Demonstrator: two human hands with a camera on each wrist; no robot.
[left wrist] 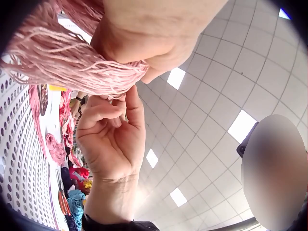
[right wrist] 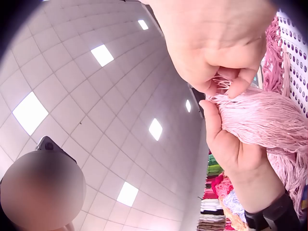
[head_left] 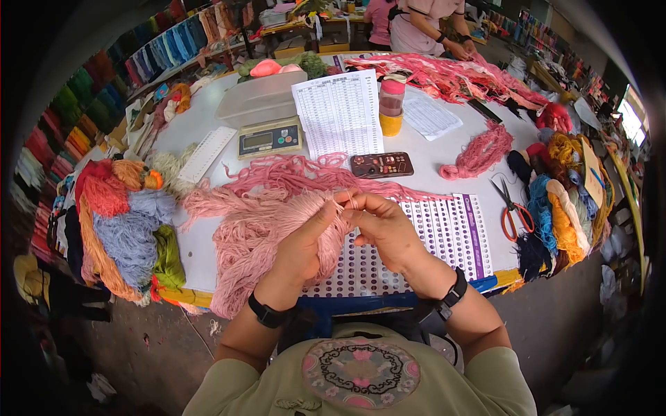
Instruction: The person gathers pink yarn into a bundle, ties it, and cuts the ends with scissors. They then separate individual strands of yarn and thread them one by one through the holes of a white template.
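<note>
A thick bundle of pale pink yarn (head_left: 257, 236) hangs from the left hand (head_left: 302, 246), which grips its gathered top end. The right hand (head_left: 388, 232) pinches a few strands at that same end, its fingertips close to the left thumb. In the left wrist view the yarn (left wrist: 62, 62) runs into the left hand (left wrist: 149, 33), with the right hand (left wrist: 113, 130) just below, fingers curled at the strands. In the right wrist view thin loops pass between the fingers of the right hand (right wrist: 221, 43), while the left hand (right wrist: 240, 149) holds the yarn (right wrist: 264, 115).
Darker pink yarn (head_left: 277, 173) lies behind the bundle, by a perforated white card (head_left: 444, 236). Around them are a scale (head_left: 270, 139), a phone (head_left: 381, 164), a printed sheet (head_left: 338, 114), a jar (head_left: 392, 104), scissors (head_left: 512, 208) and coloured skeins (head_left: 132, 229). Another person (head_left: 423, 28) stands across the table.
</note>
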